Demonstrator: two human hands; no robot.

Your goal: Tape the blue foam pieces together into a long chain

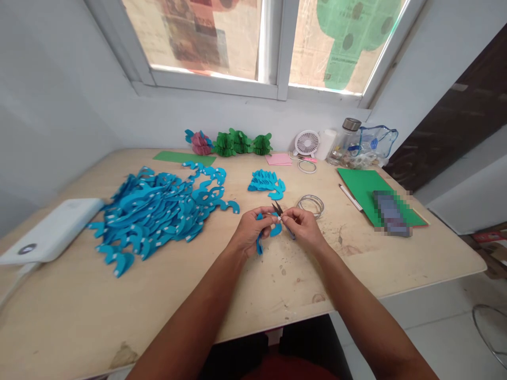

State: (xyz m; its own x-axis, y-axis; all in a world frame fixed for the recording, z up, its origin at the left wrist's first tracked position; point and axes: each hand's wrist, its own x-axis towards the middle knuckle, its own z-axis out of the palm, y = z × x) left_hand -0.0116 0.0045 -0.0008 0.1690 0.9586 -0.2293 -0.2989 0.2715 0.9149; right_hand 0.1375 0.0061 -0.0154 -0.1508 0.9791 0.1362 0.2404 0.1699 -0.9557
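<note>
My left hand (251, 230) is closed on a curved blue paper piece (260, 246), parts of which hang below the fingers. In my right hand (304, 226) is a small pair of scissors (278, 209), its dark blades pointing up and away from me. The fingertips of both hands meet at a tiny white bit (279, 219) by the blue paper; whether it is stuck on cannot be made out. Just beyond the hands lies a small row of blue paper pieces (262, 181). To the left spreads a large heap of blue paper arcs (158, 208) with small white squares.
Rolls of tape (311, 206) lie right of my hands. A green sheet (362, 192), a pen (350, 198) and a blurred phone (392, 212) are farther right. A white power bank (55, 227) sits left. Paper flowers (240, 142), a fan (307, 143) and a bottle (346, 142) line the wall.
</note>
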